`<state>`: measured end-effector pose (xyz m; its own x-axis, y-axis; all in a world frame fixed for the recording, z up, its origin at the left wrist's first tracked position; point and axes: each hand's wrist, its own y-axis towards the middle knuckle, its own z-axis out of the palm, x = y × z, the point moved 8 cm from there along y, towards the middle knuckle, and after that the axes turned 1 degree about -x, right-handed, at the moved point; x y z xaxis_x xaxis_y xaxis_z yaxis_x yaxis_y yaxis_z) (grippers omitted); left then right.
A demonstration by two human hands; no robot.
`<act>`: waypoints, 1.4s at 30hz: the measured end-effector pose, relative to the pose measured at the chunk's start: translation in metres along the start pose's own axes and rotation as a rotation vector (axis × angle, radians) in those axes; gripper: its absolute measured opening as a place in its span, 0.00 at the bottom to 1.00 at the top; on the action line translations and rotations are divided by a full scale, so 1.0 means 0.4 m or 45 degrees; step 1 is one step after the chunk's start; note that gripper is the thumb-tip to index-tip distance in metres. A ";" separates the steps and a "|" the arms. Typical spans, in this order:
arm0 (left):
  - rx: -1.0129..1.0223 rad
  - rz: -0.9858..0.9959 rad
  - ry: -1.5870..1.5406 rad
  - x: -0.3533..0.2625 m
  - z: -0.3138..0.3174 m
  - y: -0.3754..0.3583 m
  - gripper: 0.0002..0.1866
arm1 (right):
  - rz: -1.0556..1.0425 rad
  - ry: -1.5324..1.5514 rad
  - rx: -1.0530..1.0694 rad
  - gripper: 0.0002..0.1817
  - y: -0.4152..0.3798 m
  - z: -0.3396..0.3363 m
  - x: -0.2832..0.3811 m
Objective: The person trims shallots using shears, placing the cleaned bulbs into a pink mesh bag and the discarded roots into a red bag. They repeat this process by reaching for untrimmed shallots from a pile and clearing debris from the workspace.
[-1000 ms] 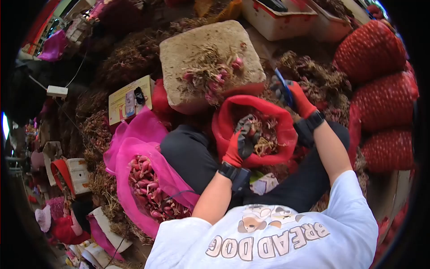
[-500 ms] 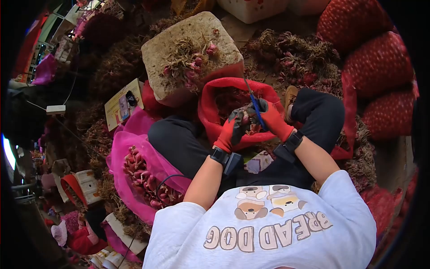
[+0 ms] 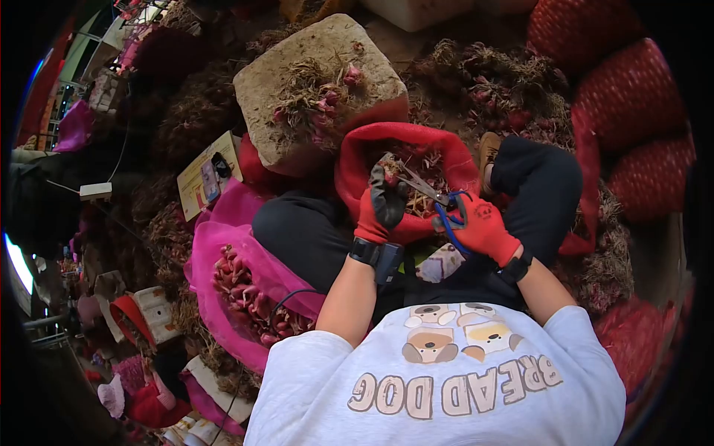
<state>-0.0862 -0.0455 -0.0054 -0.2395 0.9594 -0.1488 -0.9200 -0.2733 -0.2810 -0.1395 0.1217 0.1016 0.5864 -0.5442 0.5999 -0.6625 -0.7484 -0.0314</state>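
Note:
My left hand [image 3: 384, 201], in a red and dark grey glove, is closed around a shallot [image 3: 389, 169] whose end shows at the fingertips. In my right hand [image 3: 480, 227], gloved the same way, are blue-handled scissors [image 3: 433, 191]. Their blades are parted and point at the shallot. Both hands are over the near side of a red mesh sack [image 3: 461, 149], rolled open between my legs, with dry trimmings inside. Left of my knee, a pink mesh bag [image 3: 212, 279] holds many trimmed shallots [image 3: 256, 297].
A foam block [image 3: 268, 97] beyond the sack carries a bunch of shallots with dried tops [image 3: 320, 104]. Full red mesh sacks [image 3: 628, 97] are stacked at the right. Dried shallot bunches [image 3: 513, 89] lie behind my foot. A card with a phone [image 3: 210, 178] is at the left.
My right hand has drawn away to the right and turned the scissors, so their blades now point left toward the shallot. My left hand has tilted the shallot up.

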 end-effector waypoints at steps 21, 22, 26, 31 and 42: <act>-0.016 0.637 1.736 -0.025 0.037 -0.043 0.15 | 0.239 0.128 0.313 0.21 0.039 0.191 -0.148; -0.070 0.500 1.392 -0.020 0.046 -0.038 0.16 | 0.286 0.148 0.338 0.23 0.037 0.173 -0.137; -0.079 0.469 0.823 -0.049 0.036 -0.037 0.19 | 0.316 0.299 0.253 0.29 0.029 0.099 -0.098; -0.110 0.559 1.037 -0.083 0.016 -0.032 0.21 | 0.191 0.198 0.107 0.26 0.024 0.057 -0.056; -0.042 0.305 0.908 -0.044 0.036 -0.036 0.20 | 0.076 -0.338 -0.002 0.22 0.027 0.046 -0.068</act>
<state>-0.0732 -0.0574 0.0149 -0.1630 0.5986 -0.7843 -0.8555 -0.4817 -0.1899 -0.1543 0.1215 0.0702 0.6480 -0.6677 0.3664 -0.7000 -0.7117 -0.0590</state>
